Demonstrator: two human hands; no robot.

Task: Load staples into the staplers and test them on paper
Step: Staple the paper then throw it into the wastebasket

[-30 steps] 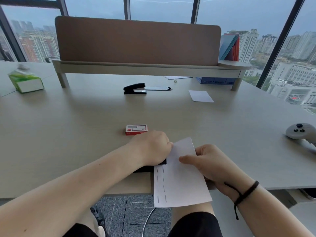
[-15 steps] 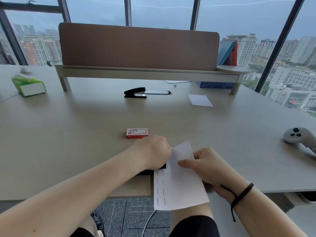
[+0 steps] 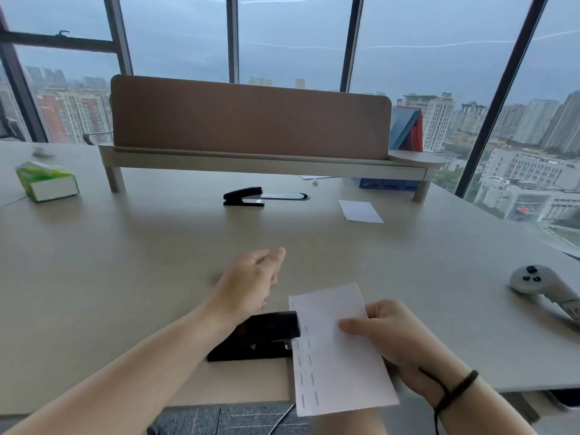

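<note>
A black stapler [image 3: 260,335] lies near the desk's front edge, its jaw over the left edge of a white paper sheet [image 3: 335,350]. The sheet carries two columns of staples along that edge and hangs past the desk edge. My right hand [image 3: 386,337] pinches the sheet's right side. My left hand [image 3: 251,282] hovers just above and behind the stapler, fingers loosely curled, holding nothing. It hides the spot where the red staple box lay. A second black stapler [image 3: 243,196] sits farther back at the desk's middle.
A small white paper [image 3: 361,211] lies at the back right. A green tissue box [image 3: 47,181] stands far left. A white controller [image 3: 543,285] rests at the right edge. A brown divider with a shelf [image 3: 251,119] crosses the back of the desk [image 3: 125,262].
My left hand has lifted off the near stapler and moved up and away from it, uncovering it. The camera has tilted up. The right hand still holds the sheet.
</note>
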